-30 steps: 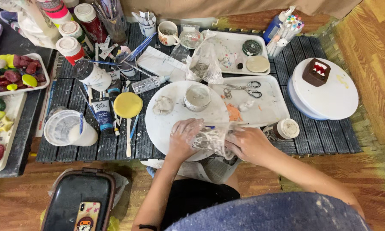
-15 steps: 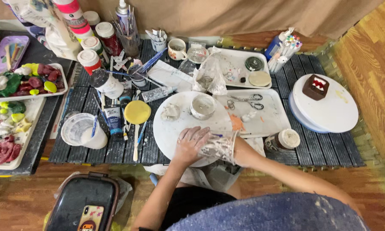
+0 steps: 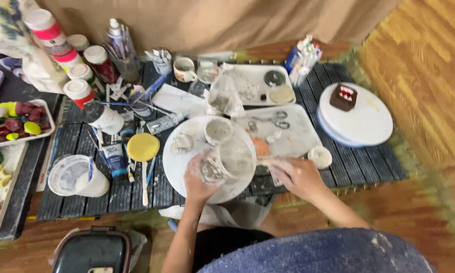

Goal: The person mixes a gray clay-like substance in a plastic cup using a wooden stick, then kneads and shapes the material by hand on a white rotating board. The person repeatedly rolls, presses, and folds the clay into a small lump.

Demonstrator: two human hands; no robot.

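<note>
We note the clear plastic cup (image 3: 230, 161) is now lifted and tilted over the round white board (image 3: 179, 164), left hand (image 3: 199, 174) clamped on it; right hand (image 3: 298, 177) has pulled aside (grip blurred, cannot tell).

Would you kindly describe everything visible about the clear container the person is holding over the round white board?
The clear plastic container looks like a see-through cup or tub, smeared inside with whitish residue. It is tilted on its side, mouth turned toward the camera, above the round white board. The left hand grips it from below at its left side; the right hand is beside it, holding something blurred. A small white cup stands just behind it.
</note>
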